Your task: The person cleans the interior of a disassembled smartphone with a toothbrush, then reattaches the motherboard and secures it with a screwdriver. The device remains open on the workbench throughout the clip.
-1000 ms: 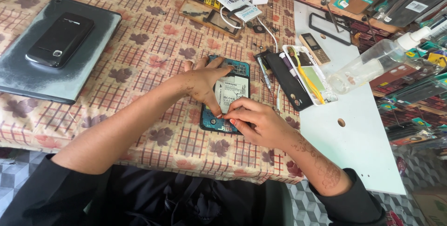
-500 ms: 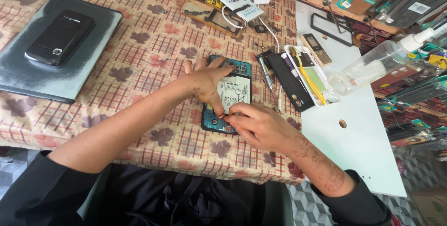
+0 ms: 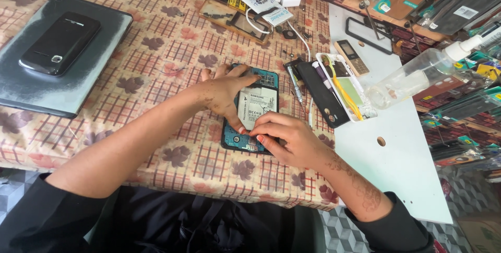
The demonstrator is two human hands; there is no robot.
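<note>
An opened phone (image 3: pixel 267 80) with a teal inner frame lies face down on the patterned tablecloth (image 3: pixel 156 60). A white battery (image 3: pixel 257 104) sits in its middle. My left hand (image 3: pixel 225 94) presses on the phone's left side, fingers spread over the top edge and thumb at the battery's lower corner. My right hand (image 3: pixel 284 138) rests over the phone's lower right end, fingertips pinched against the bottom edge of the battery.
A dark tablet (image 3: pixel 52 83) with a black phone (image 3: pixel 60 43) on it lies at the left. Right of the opened phone are a black back cover (image 3: pixel 322 96), a white tray (image 3: pixel 344 83) of tools, a small bar phone (image 3: pixel 352 57) and a clear spray bottle (image 3: pixel 417 75) on a white board (image 3: pixel 407 143).
Both hands stay on the opened phone. My right hand's fingertips have shifted slightly along the battery's lower edge; the phone itself has hardly moved.
</note>
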